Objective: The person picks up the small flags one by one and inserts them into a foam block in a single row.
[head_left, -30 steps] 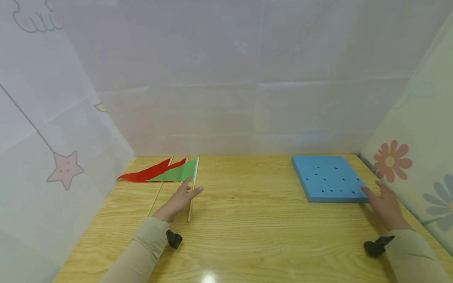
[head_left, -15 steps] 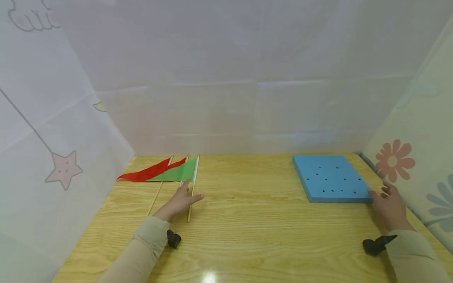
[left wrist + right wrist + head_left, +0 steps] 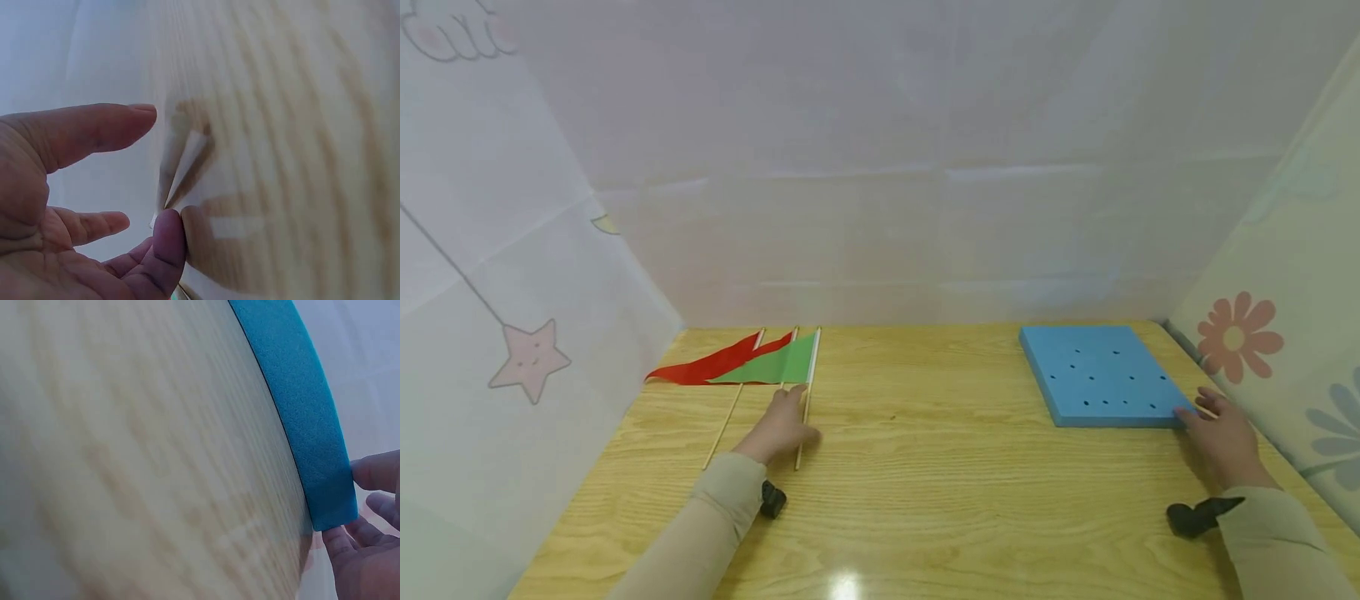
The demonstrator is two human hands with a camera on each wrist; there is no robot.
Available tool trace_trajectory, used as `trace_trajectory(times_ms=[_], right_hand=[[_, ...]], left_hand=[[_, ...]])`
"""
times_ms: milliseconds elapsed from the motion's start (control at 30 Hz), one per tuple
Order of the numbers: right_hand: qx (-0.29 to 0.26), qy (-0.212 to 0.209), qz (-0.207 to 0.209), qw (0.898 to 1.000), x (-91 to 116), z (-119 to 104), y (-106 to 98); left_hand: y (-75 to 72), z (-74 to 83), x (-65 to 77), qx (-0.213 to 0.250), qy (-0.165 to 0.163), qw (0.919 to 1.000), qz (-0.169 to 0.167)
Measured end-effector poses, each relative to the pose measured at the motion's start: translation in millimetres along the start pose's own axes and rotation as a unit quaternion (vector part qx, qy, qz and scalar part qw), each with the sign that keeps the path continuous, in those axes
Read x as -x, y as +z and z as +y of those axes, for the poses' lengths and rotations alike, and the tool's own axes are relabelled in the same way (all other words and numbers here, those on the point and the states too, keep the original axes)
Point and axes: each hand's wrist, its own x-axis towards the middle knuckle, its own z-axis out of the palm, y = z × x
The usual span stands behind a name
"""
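My left hand (image 3: 784, 425) is down over the flag sticks at the left of the wooden table (image 3: 925, 483), its thumb spread well apart from the fingers. In the left wrist view a wide gap lies between thumb and fingers, and a fingertip sits right by a pale stick at the tabletop – I see nothing pinched there, and whether skin meets stick I cannot tell. The stick of the green flag (image 3: 778, 364) shows between that thumb and fingers in the head view. This flag lies flat, its cloth partly over two red ones: the outer red flag (image 3: 707, 368), whose bare stick (image 3: 723, 427) runs toward me, and the middle red flag (image 3: 777, 344), whose stick disappears beneath my hand.

My right hand (image 3: 1223, 433) holds the near right corner of the blue board (image 3: 1108, 392), which lies flat on the table at the far right. My thumb is against its top edge and my fingers are bent at its right side, so the grip is closed down to that corner; how hard I press, I cannot tell. Small dark holes dot the top of the board.

A pale sheet (image 3: 880, 233) stands behind the table, with a pink star (image 3: 530, 361) on the left side and a red flower (image 3: 1240, 337) on the right.
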Motion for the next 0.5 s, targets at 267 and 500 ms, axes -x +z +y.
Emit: trace_trajectory(times_ms=[267, 500], right_hand=[[0.002, -0.009, 0.005, 1.0, -2.2, 2.5, 0.6], [0.001, -0.02, -0.001, 1.0, 1.4, 4.1, 2.5]], left_hand=[[-2.6, -0.4, -6.6, -0.04, 0.003, 0.9992, 0.004], [-4.4, -3.9, -9.0, -0.047, 0.003, 0.9989, 0.007]])
